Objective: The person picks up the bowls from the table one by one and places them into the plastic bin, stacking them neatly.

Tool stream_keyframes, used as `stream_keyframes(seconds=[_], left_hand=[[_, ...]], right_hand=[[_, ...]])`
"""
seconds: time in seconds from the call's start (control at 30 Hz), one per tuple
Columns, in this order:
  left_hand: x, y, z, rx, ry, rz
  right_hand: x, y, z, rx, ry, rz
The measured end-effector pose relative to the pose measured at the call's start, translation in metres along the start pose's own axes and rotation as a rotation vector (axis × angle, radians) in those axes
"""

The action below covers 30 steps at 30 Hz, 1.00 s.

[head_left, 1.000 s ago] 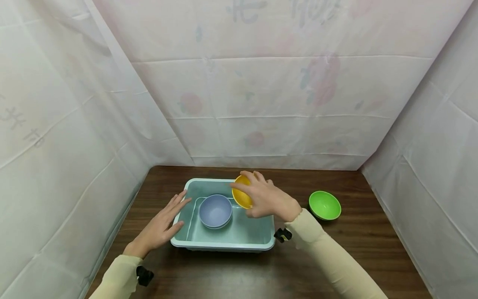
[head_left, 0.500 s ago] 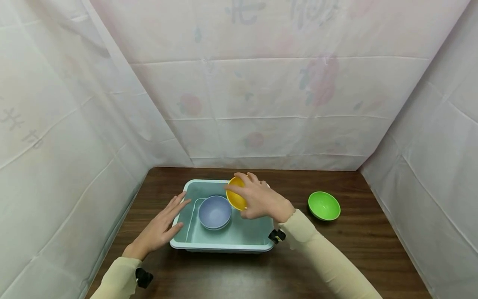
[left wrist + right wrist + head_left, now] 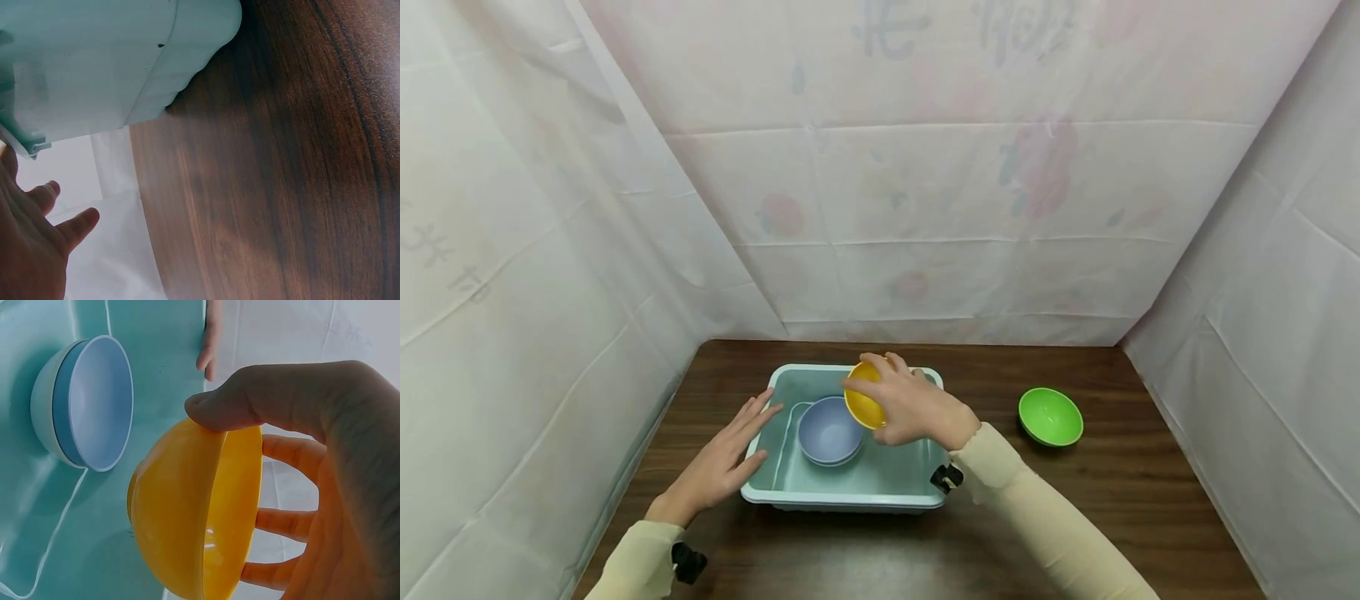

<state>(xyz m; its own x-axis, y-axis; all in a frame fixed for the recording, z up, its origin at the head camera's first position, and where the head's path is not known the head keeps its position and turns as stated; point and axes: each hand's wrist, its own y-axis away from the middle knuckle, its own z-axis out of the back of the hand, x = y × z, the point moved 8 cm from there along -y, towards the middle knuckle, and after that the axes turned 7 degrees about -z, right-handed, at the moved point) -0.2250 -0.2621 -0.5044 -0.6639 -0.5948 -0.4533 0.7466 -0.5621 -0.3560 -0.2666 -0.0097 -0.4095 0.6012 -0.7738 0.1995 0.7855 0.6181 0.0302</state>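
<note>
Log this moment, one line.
right hand: holds yellow bowl over tub | left hand: at tub's left rim | blue bowl: nested in paler bowl inside tub | green bowl: on table, right of tub

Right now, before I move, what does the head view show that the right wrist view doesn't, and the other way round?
Only head: the green bowl, the brown wood table and the right sleeve.

Only right wrist: the foot of the yellow bowl.

Both: the right hand holding the yellow bowl tilted, the blue bowl stacked in another bowl inside the pale green bin, and at least part of the left hand near the bin's rim.
</note>
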Motion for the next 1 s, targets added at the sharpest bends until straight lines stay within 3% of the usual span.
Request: stream_keyframes(seconds=[0.7,1.0], left_hand=[[-0.001,0.001,-0.003,-0.002,-0.008,0.003],[0.001,0.0,-0.002,0.0,-0.011,0.012]], right_hand=[[0.012,-0.01,-0.023,0.053,0.026,0.03],[0.02,-0.014,-0.023,0.024,0.085,0.09]])
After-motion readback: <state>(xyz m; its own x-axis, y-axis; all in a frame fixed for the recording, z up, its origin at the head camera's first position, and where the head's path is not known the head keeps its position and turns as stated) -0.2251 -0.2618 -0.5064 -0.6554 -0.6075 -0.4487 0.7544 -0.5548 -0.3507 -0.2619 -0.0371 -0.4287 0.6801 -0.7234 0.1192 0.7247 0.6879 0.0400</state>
